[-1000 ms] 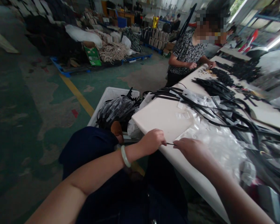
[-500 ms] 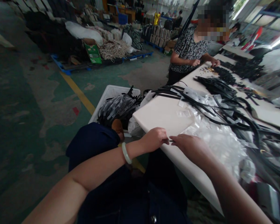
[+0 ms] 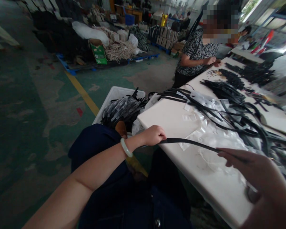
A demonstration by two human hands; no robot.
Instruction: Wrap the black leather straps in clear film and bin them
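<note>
My left hand (image 3: 153, 135) pinches one end of a long flat black strap (image 3: 188, 141) at the near edge of the white table (image 3: 162, 117). The strap stretches taut to the right, into my right hand (image 3: 250, 171), whose fingers close on it over the table. A pale jade bangle (image 3: 126, 148) circles my left wrist. Clear plastic bags (image 3: 212, 149) lie beneath the strap, and a tangle of black straps (image 3: 228, 111) spreads beyond them.
A white crate (image 3: 116, 98) of bundled black straps stands off the table's near corner. A co-worker (image 3: 195, 54) stands at the far side, hands over small gold-coloured parts (image 3: 216, 73). Pallets with sacks and cartons (image 3: 100, 54) sit across the green floor.
My hands have drawn apart, with my right hand moving far to the right. The black strap, earlier a short piece between my fingers, now stretches out long between them.
</note>
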